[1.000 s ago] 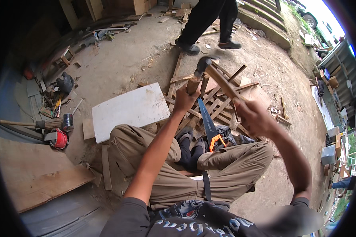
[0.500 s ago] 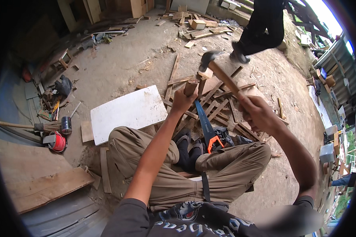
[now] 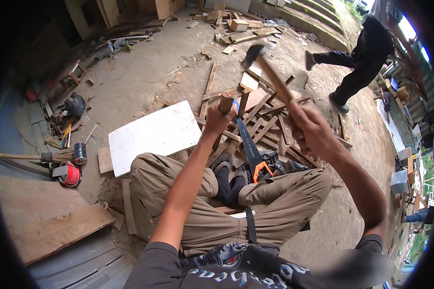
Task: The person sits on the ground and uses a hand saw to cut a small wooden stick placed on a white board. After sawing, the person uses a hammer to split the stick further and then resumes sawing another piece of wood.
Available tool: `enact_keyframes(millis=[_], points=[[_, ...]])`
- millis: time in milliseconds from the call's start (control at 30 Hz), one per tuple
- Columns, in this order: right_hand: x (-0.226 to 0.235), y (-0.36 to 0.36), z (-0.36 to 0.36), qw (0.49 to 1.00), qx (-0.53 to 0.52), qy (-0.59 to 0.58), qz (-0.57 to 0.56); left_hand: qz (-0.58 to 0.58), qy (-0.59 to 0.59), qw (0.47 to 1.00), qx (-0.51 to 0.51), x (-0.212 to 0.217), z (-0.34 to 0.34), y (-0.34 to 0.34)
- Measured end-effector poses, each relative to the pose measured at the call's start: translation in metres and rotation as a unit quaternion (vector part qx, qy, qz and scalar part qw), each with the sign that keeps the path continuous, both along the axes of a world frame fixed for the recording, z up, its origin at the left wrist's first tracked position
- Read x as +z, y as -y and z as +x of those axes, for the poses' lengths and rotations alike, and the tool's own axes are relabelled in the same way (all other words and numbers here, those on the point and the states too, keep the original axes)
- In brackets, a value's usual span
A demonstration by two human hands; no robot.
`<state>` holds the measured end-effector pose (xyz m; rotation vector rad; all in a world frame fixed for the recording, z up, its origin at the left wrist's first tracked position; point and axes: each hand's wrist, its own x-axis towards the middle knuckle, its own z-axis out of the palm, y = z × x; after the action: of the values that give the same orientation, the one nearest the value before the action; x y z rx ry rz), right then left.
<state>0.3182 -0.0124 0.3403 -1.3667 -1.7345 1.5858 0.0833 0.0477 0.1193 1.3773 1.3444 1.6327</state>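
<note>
My right hand point(image 3: 312, 131) grips the wooden handle of a claw hammer point(image 3: 277, 81), its dark head raised up and to the left above the wood pile. In my left hand point(image 3: 219, 120) is a short wooden piece point(image 3: 226, 102), held upright with its top end above my fist. Just right of that fist stands another narrow piece of wood point(image 3: 243, 102); whether the two are joined I cannot tell. A handsaw point(image 3: 250, 149) with a dark blue blade and orange handle lies between my feet and the pile, handle toward me.
A white board point(image 3: 154, 137) lies left of the scrap wood pile point(image 3: 267, 127). Further left are a broom point(image 3: 58, 155), a can point(image 3: 80, 153) and a red reel point(image 3: 70, 174). Another person point(image 3: 357, 62) walks at the upper right. More scrap wood point(image 3: 246, 33) lies at the back.
The hammer head has shifted slightly up, with my right hand still around the handle. My left hand stays nearly in place. The other person has stepped away to the right.
</note>
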Motion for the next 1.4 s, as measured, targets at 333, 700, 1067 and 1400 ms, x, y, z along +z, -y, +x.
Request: enact_keyframes(millis=[333, 700, 1067, 1400], points=[[-0.051, 0.0, 0.01, 0.949, 0.109, 0.126, 0.266, 0.019, -0.021, 1.0, 0.008, -0.003, 0.0, -0.01], [-0.053, 0.009, -0.002, 0.97, 0.018, -0.145, 0.193, -0.004, -0.046, 0.999, -0.005, -0.001, 0.005, -0.007], [0.008, 0.008, -0.016, 0.97, -0.006, -0.176, 0.169, 0.008, -0.034, 0.999, -0.001, -0.005, -0.006, -0.003], [0.006, 0.011, -0.011, 0.997, 0.042, 0.016, 0.06, -0.007, -0.026, 1.0, 0.012, -0.006, -0.009, 0.0]])
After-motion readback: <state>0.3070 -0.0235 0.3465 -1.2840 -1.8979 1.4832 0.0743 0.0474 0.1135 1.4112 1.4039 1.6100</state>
